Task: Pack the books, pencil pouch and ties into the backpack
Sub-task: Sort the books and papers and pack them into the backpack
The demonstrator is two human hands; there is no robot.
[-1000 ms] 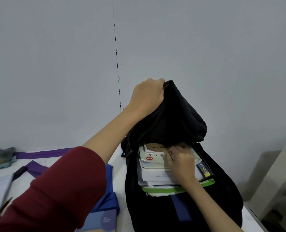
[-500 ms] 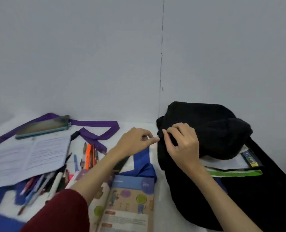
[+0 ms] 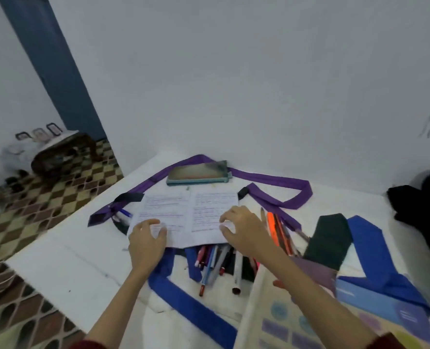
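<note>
Book step in hand: left hand and right hand, fingers spread, rest on the open notebook lying over the pens; next, probably close it and carry it to the backpack at far right.

handwriting on the open notebook, too blurred to read
</note>
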